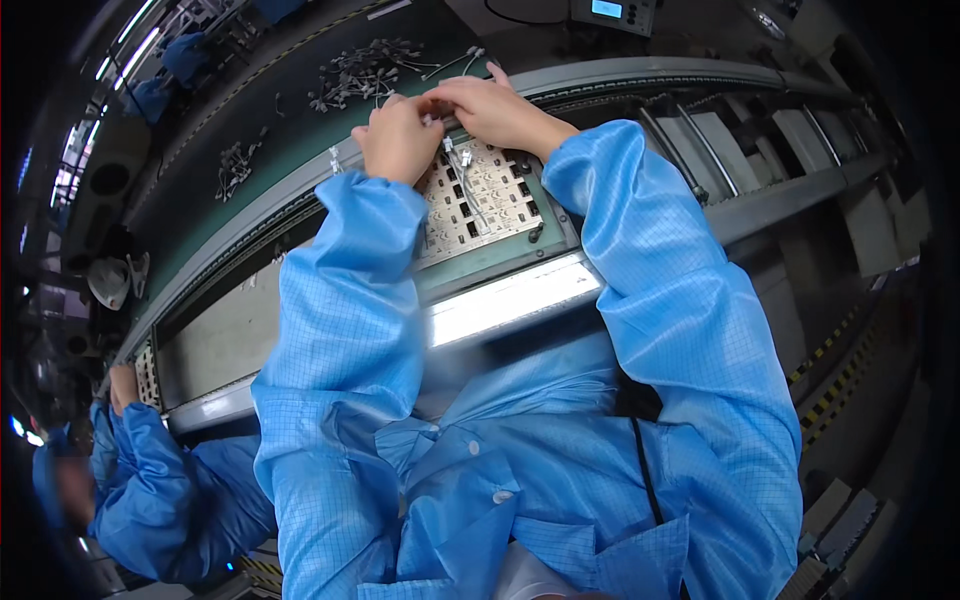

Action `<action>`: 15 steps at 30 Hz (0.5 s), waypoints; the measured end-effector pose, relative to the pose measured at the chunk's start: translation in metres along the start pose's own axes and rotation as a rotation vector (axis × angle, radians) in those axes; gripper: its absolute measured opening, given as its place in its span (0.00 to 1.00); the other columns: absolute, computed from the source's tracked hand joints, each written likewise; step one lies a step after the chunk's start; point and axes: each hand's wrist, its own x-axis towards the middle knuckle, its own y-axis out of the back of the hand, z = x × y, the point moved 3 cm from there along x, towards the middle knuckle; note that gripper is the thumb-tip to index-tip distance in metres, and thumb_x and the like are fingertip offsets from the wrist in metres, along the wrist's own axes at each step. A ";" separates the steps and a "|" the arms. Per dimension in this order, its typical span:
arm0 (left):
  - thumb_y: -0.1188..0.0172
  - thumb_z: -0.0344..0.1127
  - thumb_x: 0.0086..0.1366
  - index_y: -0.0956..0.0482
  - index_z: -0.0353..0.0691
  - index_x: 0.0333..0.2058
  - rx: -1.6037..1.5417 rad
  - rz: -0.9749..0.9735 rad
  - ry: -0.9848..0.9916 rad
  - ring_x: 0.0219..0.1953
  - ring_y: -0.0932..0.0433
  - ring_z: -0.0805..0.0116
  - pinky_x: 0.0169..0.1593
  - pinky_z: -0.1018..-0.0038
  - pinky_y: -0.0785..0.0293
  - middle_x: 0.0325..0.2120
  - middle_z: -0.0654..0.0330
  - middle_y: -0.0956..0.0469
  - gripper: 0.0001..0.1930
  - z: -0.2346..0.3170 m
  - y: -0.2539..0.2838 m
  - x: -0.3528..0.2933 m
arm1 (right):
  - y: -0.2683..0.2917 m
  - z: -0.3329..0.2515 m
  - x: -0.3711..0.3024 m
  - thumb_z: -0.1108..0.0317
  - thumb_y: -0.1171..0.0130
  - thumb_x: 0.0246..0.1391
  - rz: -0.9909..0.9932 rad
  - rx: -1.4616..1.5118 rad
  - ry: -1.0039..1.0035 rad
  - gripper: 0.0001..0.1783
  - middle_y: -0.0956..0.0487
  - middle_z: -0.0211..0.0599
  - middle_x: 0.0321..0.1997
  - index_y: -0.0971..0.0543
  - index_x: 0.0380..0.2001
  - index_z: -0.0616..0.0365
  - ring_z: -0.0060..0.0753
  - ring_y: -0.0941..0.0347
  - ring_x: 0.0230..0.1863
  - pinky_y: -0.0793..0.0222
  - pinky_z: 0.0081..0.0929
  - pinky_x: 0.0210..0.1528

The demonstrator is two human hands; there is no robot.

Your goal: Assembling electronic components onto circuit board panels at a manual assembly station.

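My left hand point(398, 138) and my right hand point(492, 108) meet over the far edge of a pale circuit board panel point(505, 190) with black components. Both hands are closed, fingertips bent together. A small whitish piece point(431, 120) shows between them, too covered by fingers to name. Just below the hands, short grey cables point(468, 190) with white connectors lie across the panel. The panel rests in a green carrier point(490, 255) on the conveyor rails. Beyond my right hand, another cable point(470, 55) lies on the green surface.
Past the rail, a heap of cables point(365, 72) lies on the dark green bench point(290, 125), with a smaller pile point(238, 165) to the left. A co-worker in blue point(170, 490) sits at lower left, a hand on another board point(147, 375). A device with a lit screen point(608, 10) stands at the back.
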 end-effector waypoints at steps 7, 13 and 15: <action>0.35 0.28 0.58 0.15 0.37 0.42 -0.391 0.049 -0.106 0.35 0.16 0.58 0.42 0.69 0.21 0.35 0.51 0.17 0.13 0.001 0.004 -0.006 | 0.016 0.025 -0.015 0.73 0.46 0.57 0.064 0.041 0.041 0.15 0.20 0.32 0.45 0.16 0.45 0.48 0.35 0.29 0.57 0.38 0.48 0.59; 0.34 0.30 0.58 0.16 0.38 0.42 -0.400 0.039 -0.098 0.35 0.15 0.60 0.43 0.69 0.21 0.35 0.52 0.16 0.12 0.003 0.006 -0.008 | 0.023 0.026 -0.018 0.69 0.46 0.57 0.133 -0.165 0.091 0.11 0.19 0.30 0.45 0.15 0.38 0.47 0.38 0.27 0.55 0.38 0.44 0.55; 0.34 0.34 0.59 0.16 0.43 0.43 -0.340 0.018 -0.139 0.37 0.16 0.59 0.46 0.63 0.26 0.38 0.55 0.15 0.13 -0.001 0.000 -0.006 | 0.027 0.025 -0.019 0.70 0.44 0.56 0.092 -0.113 0.048 0.09 0.18 0.30 0.41 0.16 0.35 0.49 0.38 0.23 0.50 0.39 0.44 0.54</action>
